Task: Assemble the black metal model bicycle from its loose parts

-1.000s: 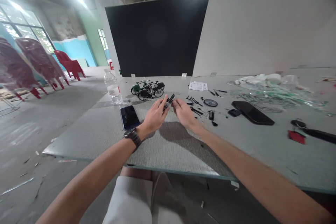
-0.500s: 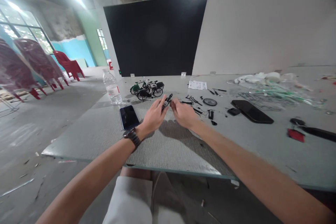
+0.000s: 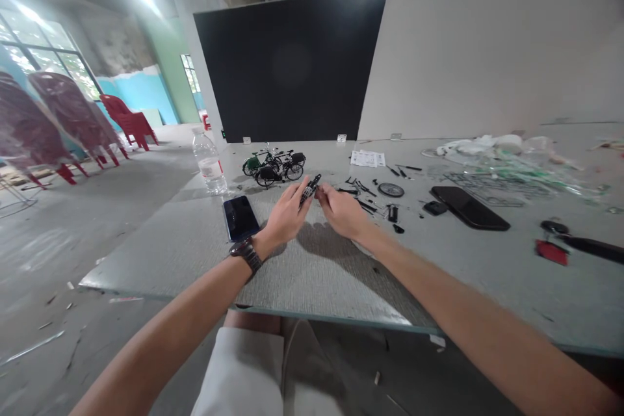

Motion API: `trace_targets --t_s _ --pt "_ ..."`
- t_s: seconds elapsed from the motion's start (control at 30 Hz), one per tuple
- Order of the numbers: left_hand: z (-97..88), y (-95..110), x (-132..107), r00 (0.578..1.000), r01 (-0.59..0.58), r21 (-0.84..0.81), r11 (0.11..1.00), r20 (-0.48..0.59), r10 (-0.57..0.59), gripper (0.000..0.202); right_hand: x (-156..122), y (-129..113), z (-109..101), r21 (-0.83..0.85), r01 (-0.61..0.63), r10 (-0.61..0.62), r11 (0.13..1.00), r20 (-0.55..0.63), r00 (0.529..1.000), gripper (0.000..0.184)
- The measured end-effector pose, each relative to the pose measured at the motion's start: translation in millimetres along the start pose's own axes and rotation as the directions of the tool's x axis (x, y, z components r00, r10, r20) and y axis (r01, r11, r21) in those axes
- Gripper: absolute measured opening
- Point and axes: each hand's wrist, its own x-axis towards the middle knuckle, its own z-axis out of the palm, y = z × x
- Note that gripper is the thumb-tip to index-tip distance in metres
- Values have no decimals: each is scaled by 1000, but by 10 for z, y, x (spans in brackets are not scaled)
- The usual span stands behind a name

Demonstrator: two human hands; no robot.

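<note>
My left hand (image 3: 287, 213) is closed on a small black-and-silver model bicycle part (image 3: 310, 189), which stands up tilted between the thumb and fingers. Close by on the right, the fingertips of my right hand (image 3: 344, 211) are pinched together beside that part. Whatever they hold is too small and hidden to name. Beyond my hands stand assembled miniature bicycles (image 3: 275, 166), dark, one with a green bag. To the right lie a loose spoked wheel (image 3: 390, 190) and several small black parts (image 3: 366, 205).
Left of my hands are a dark phone (image 3: 240, 218) and a water bottle (image 3: 209, 166). A printed sheet (image 3: 367, 158) lies at the back. On the right are another black phone (image 3: 470, 208), plastic wrapping (image 3: 526, 172) and a red-and-black item (image 3: 552, 251). The table's front edge (image 3: 331, 318) is near my lap.
The view has shifted very slightly. Both hands stay together around the small part, with hardly any visible movement.
</note>
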Motion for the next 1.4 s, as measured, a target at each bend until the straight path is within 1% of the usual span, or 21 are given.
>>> trace_targets --t_s 0.07,0.1,0.17,0.3,0.43,0.53,0.67,0.77,0.83,0.9,0.93,1.0,1.07,1.1,1.13,1.17,1.2,1.27,1.3,1.33,1.4 --pt "-7 3 2 1000 4 -26 1000 -2 -4 58 -4 16 -28 -285 70 -67 956 19 998 30" --pt "-12 7 1 1000 7 -34 999 4 -7 59 -7 19 -43 -381 89 -77 920 48 996 36" --pt "-20 17 -1 1000 16 -42 999 23 -15 59 -14 14 -72 -501 118 -77 857 102 992 45" --pt "-29 34 -1 999 27 -35 999 41 -25 59 -23 -9 -97 -565 136 -69 814 138 988 51" --pt "-33 37 2 998 28 -37 999 51 -26 59 -16 -16 -95 -532 120 -61 838 128 990 48" --pt "-36 34 2 998 24 -36 999 64 -21 59 -6 -3 -101 -421 113 -65 900 127 990 44" --pt "-30 16 -1 997 13 -24 1000 75 -11 60 15 23 -103 -173 99 -78 980 128 989 34" --pt "-22 -9 -3 997 -13 -18 1000 70 14 59 31 30 -96 17 84 -86 996 90 992 30" --pt "-19 -27 -4 997 -34 -19 999 67 35 59 38 32 -100 139 36 -50 990 102 994 29" --pt "-18 -41 -5 997 -52 -22 998 61 53 58 39 37 -119 306 -82 28 949 178 984 29" --pt "-19 -44 -4 996 -60 -26 998 59 61 58 37 42 -133 405 -164 68 900 241 968 29" --pt "-23 -44 -3 996 -73 -41 997 57 75 58 34 53 -167 576 -325 111 750 375 921 27" --pt "-30 -35 -1 995 -81 -57 995 58 84 58 31 59 -196 658 -426 109 622 465 878 25" --pt "-34 -29 -1 995 -82 -61 995 60 85 58 30 59 -205 665 -446 105 599 487 867 25" --pt "-37 -24 -1 995 -78 -62 995 63 82 58 30 56 -207 655 -443 106 612 487 867 25" --pt "-39 -18 -1 995 -71 -60 996 67 75 58 29 50 -204 625 -411 114 664 459 881 26" --pt "-40 -15 -1 995 -60 -55 997 74 64 58 29 41 -197 562 -350 117 750 408 906 27" --pt "-40 -11 -1 996 -24 -47 999 88 28 58 27 17 -174 305 -165 80 938 274 958 29" --pt "-40 -11 0 996 -4 -45 999 92 9 58 26 3 -163 126 -75 45 989 223 974 30" --pt "-39 -11 1 996 13 -45 999 93 -8 58 23 -11 -154 -54 -4 15 999 198 980 31" --pt "-37 -12 3 995 30 -49 998 92 -25 59 13 -38 -145 -328 70 -4 942 200 980 37"
